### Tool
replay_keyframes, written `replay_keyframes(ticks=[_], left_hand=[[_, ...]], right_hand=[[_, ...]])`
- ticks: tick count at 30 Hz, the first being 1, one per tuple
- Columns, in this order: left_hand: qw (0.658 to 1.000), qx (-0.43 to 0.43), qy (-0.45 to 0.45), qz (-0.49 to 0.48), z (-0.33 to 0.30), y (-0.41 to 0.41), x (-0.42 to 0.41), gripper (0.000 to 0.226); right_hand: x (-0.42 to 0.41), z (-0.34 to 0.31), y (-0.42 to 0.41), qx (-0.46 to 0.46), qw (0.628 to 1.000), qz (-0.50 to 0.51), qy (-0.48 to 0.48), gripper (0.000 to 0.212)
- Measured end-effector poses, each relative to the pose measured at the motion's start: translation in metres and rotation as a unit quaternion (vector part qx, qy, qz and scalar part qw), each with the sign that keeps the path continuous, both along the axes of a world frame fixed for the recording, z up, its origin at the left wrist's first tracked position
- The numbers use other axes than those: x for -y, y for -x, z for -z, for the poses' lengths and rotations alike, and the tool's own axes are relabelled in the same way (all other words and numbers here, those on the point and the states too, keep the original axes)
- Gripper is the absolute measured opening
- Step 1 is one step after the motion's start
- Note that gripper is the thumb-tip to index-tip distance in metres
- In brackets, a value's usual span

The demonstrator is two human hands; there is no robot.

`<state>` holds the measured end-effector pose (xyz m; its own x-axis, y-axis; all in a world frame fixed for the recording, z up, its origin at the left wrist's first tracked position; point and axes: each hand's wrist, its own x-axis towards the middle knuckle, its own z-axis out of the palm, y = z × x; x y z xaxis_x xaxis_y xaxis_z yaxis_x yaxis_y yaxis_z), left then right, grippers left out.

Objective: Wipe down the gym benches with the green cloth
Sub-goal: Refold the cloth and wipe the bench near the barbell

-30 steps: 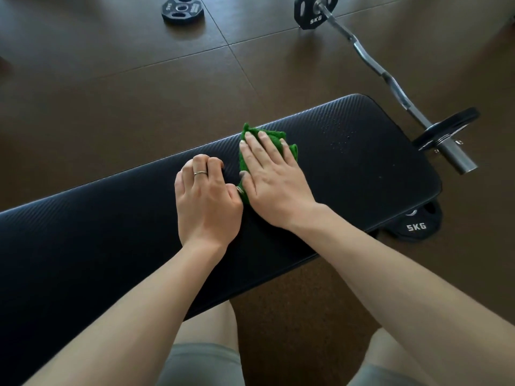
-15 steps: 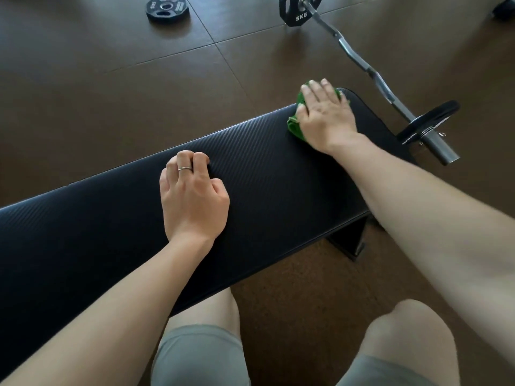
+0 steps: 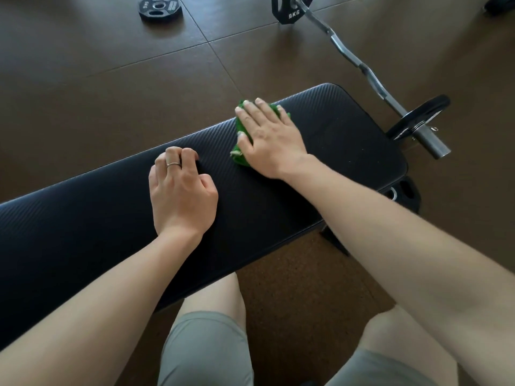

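A long black padded gym bench runs from the lower left to the upper right across the view. My right hand lies flat with straight fingers on the green cloth, pressing it onto the pad near the bench's far edge; most of the cloth is hidden under the palm. My left hand rests on the pad left of the cloth, fingers curled under, a ring on one finger, holding nothing.
A curl bar with black plates lies on the brown floor beyond the bench's right end. A loose weight plate lies at the far left. Another plate sits under the bench end. My knees are below the bench's near edge.
My right hand swept the cloth out to the bench's right end, then slid it back left toward the middle. My left hand stayed in place.
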<state>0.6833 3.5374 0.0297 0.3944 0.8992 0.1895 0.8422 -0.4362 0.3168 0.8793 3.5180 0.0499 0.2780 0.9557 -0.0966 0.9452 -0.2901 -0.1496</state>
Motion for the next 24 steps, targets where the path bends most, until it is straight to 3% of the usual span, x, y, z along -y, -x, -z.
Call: replay_keyframes(ticks=[7, 12, 19, 21, 24], left_hand=[[1.0, 0.001, 0.006, 0.003, 0.001, 0.001, -0.001, 0.029], [1.0, -0.006, 0.007, 0.008, 0.001, 0.001, -0.001, 0.03], [1.0, -0.018, 0.006, 0.018, 0.001, 0.001, 0.0, 0.03], [1.0, -0.02, 0.005, 0.018, 0.0, 0.001, 0.0, 0.03], [0.999, -0.022, 0.005, 0.022, 0.001, 0.0, -0.001, 0.03]], right_hand=[[-0.004, 0.0, -0.096, 0.023, 0.987, 0.16, 0.003, 0.063], [-0.006, 0.001, -0.08, 0.013, 0.964, 0.265, 0.015, 0.067], [0.072, 0.004, 0.054, -0.022, 0.991, 0.133, -0.016, 0.067], [0.083, 0.003, 0.043, -0.014, 0.994, 0.105, -0.004, 0.066], [0.081, 0.001, -0.026, 0.041, 0.985, 0.167, 0.015, 0.067]])
